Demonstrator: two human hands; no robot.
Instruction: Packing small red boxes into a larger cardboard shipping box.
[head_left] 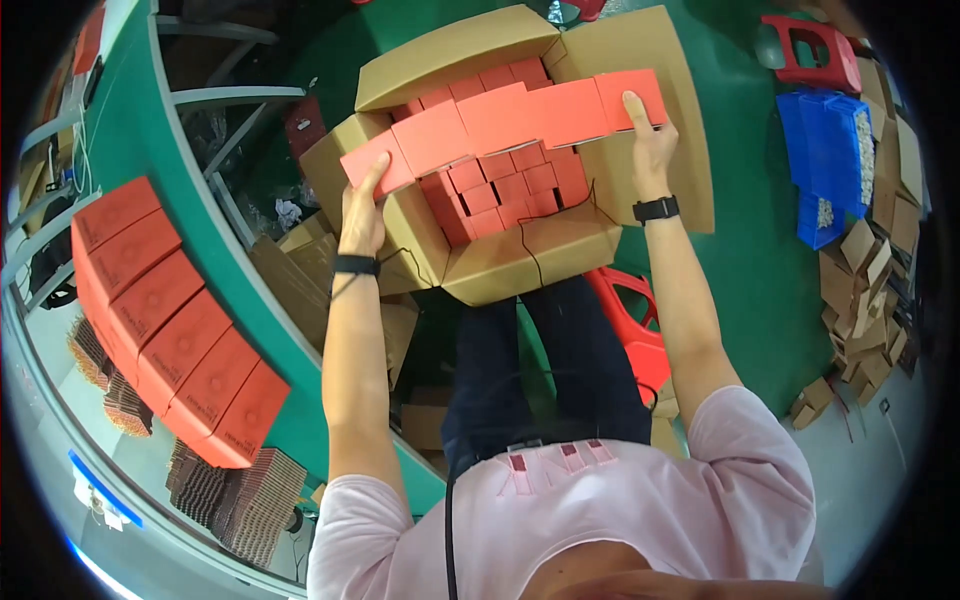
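Between my two hands I hold a row of several red boxes (495, 118), pressed together end to end. My left hand (366, 205) grips the left end box, its thumb on top. At the other end, my right hand (650, 140) is closed round the last box, thumb lying on its top. The row hangs over an open brown carton (540, 262) whose flaps are spread outward. Inside the carton lie several more red boxes (512, 188), packed closely, with a few dark gaps among them. My fingertips under the row are hidden.
On the green table (240, 290) at the left stands another row of red boxes (175, 325), beside brown corrugated stacks (245, 505). A red stool (640, 340) is by my legs, another red stool (815, 55) far right. Blue bins (825, 150) and loose cardboard (860, 290) lie right.
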